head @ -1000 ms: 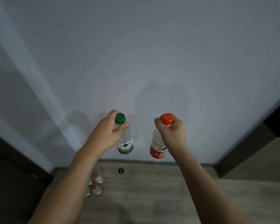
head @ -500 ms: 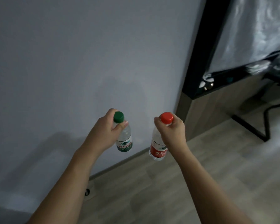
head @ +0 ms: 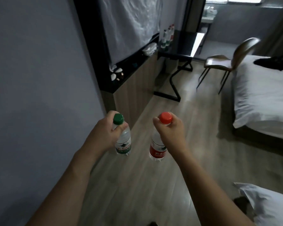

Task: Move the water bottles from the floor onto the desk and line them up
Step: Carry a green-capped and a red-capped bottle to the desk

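Observation:
My left hand (head: 104, 132) grips the neck of a clear bottle with a green cap and green label (head: 123, 144), which hangs upright above the floor. My right hand (head: 170, 132) grips the neck of a bottle with a red cap and red label (head: 158, 150), also hanging upright. Far ahead stands the black desk (head: 185, 49), with several bottles (head: 167, 36) lined up along its back edge by the wall.
A grey wall runs along the left. A low wooden cabinet with a black top (head: 129, 74) carries cups and white items. A brown chair (head: 227, 61) stands by the desk. White beds (head: 260, 95) fill the right side. Wooden floor (head: 194, 111) lies between.
The view has swung right from the wall and floor bottles to the room, bringing the desk, chair and beds into sight. Both hands keep holding their bottles in the same pose.

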